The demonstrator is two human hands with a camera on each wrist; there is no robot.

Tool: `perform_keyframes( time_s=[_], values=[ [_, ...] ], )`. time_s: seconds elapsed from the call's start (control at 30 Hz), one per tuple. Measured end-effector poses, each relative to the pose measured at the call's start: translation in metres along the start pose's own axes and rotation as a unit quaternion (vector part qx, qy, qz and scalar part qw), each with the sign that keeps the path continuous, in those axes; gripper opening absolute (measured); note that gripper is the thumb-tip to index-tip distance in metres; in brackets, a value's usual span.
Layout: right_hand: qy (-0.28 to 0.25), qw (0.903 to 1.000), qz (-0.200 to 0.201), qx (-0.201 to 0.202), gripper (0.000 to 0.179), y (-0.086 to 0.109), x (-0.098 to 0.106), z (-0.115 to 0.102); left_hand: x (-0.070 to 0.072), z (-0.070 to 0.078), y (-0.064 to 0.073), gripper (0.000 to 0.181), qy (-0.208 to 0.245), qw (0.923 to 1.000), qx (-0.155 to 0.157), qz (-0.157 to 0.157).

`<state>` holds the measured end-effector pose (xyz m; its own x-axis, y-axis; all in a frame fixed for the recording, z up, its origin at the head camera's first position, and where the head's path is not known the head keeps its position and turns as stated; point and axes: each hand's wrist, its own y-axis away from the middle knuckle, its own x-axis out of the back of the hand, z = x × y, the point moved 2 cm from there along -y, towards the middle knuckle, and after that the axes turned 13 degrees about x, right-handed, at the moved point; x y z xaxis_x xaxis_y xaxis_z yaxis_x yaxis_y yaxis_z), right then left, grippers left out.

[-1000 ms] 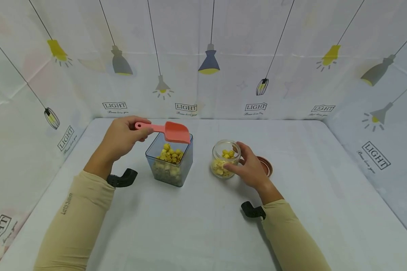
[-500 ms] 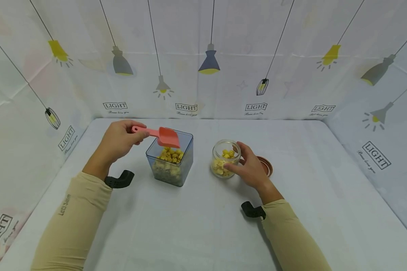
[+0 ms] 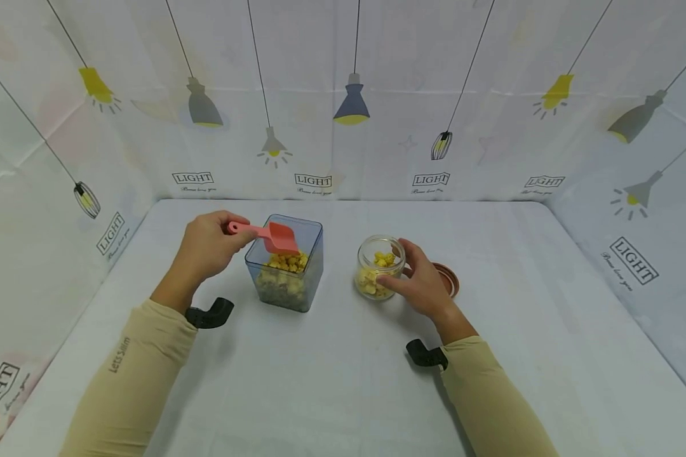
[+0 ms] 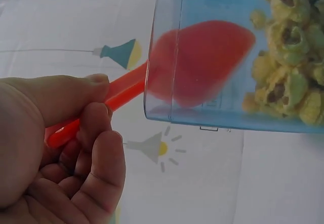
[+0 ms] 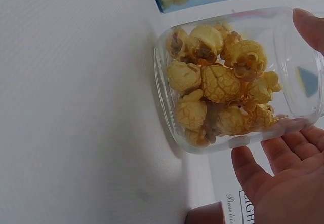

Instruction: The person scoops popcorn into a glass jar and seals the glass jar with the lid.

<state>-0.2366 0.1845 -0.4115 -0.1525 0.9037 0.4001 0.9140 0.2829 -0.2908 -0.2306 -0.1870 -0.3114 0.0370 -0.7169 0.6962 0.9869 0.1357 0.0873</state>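
My left hand [image 3: 210, 244] pinches the handle of a pink scoop [image 3: 282, 239] between thumb and fingers. The scoop's blade sits inside the mouth of a clear bluish square container [image 3: 314, 266], just above the popcorn [image 3: 286, 262] in it. Through the container wall in the left wrist view, the blade [image 4: 202, 64] shows apart from the popcorn [image 4: 293, 57]. On the table to the right, my right hand [image 3: 420, 279] holds a round glass jar [image 3: 380, 244] upright, thumb and fingers around its side. Several pieces of caramel popcorn [image 5: 217, 82] lie in the jar.
A reddish-brown lid [image 3: 448, 280] lies on the table just right of the jar, partly behind my right hand. White cloth printed with lamps [image 3: 351, 105] rises at the back and sides. The white table [image 3: 309, 381] stretches toward me.
The left hand first drew the scoop left and down, then slid it slightly right and lower, so its blade dipped into the container's mouth. The right hand and jar stayed put.
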Motion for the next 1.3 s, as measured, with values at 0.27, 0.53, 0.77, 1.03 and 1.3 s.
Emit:
perform_keyframes(
  time_s=[0.27, 0.53, 0.77, 1.03, 1.3],
  values=[
    [-0.001, 1.0000, -0.001, -0.003, 0.096, 0.001, 0.001, 0.000, -0.002, -0.001, 0.000, 0.037, -0.016, 0.9993, -0.002, 0.034],
    [-0.003, 1.0000, 0.001, -0.001, 0.095, 0.001, 0.000, -0.001, -0.005, -0.005, -0.004, 0.037, -0.006, 0.9998, 0.004, 0.020],
    [0.000, 1.0000, 0.000, 0.000, 0.095, 0.001, 0.000, -0.002, -0.007, -0.013, -0.009, 0.040, 0.006, 0.9998, 0.017, -0.001],
    [0.007, 1.0000, -0.001, -0.002, 0.096, 0.002, 0.001, 0.001, -0.009, -0.017, -0.012, 0.048, 0.010, 0.9996, 0.016, -0.020],
    [0.006, 1.0000, -0.001, 0.001, 0.098, 0.001, 0.001, 0.000, -0.009, -0.016, -0.002, 0.067, 0.040, 0.9990, 0.016, 0.011]
  ],
)
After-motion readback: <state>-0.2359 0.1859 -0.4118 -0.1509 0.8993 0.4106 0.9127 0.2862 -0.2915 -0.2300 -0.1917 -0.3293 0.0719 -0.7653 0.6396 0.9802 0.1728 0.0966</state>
